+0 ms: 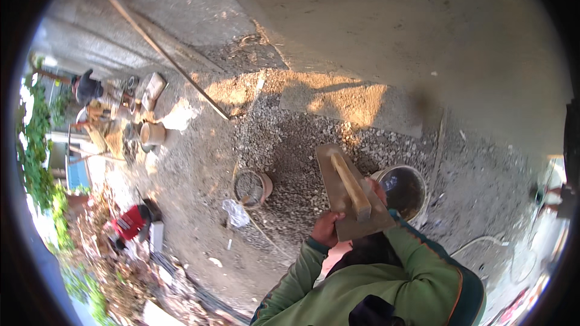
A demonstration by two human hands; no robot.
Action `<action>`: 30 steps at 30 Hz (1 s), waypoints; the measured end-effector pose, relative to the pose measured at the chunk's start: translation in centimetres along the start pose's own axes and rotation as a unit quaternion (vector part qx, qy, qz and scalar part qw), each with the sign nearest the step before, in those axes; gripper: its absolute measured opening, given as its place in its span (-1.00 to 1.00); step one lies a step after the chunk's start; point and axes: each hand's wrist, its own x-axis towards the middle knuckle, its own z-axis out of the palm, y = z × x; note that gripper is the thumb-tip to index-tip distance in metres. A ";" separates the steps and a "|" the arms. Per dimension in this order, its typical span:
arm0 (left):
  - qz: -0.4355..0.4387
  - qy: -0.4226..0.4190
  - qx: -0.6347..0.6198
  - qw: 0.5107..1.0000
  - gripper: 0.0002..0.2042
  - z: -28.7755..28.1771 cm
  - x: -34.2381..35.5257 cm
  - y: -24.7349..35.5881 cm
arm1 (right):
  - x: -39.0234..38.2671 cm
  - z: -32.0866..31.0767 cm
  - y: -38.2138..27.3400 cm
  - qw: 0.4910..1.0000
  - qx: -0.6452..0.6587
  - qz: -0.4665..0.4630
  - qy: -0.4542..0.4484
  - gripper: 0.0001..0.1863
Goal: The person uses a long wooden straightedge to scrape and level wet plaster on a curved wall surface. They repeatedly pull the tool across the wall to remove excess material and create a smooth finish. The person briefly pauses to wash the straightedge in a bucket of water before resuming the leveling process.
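Observation:
I hold a plasterer's float (pixel 333 188) in front of me, a flat grey-brown board with its wooden handle (pixel 351 186) facing up. My left hand (pixel 327 228) grips the board's near left edge, thumb on top. At the opposite edge, my right hand (pixel 378 191) is closed on the float, its fingers partly hidden by the board. Just beyond that hand stands a round bucket (pixel 426 195) holding dark liquid. To the left of the float is a smaller bucket (pixel 266 188) with grey material in it.
Gravel (pixel 284 145) covers the ground ahead, below a smooth grey wall (pixel 411 24). A long wooden pole (pixel 169 54) slants at the upper left. Clear plastic (pixel 235 213) lies by the smaller bucket. Two other people, one in red (pixel 130 223), one in dark clothing (pixel 89 89), are far left.

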 end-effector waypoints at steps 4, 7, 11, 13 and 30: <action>-0.252 -0.025 -0.162 0.954 -0.72 -7.6 6.9 2.1 | 2.2 -5.4 -9.3 0.974 0.002 -0.220 0.060 -0.26; -0.310 -0.104 -0.056 0.943 -0.68 -11.2 9.8 5.6 | 3.0 -7.9 -15.2 0.906 -0.104 -0.401 0.081 -0.23; -0.367 -0.247 0.042 0.896 -0.60 -12.6 13.7 13.9 | 4.4 -9.8 -16.6 0.848 -0.036 -0.525 0.059 -0.38; -0.370 -0.196 0.011 0.908 -0.56 -12.8 16.0 16.0 | 4.2 -10.1 -14.2 0.881 -0.083 -0.462 0.062 -0.45; -0.479 0.100 0.332 0.807 -0.45 -34.6 12.1 -2.6 | 1.5 -1.8 20.0 0.956 -0.170 0.239 0.020 -0.59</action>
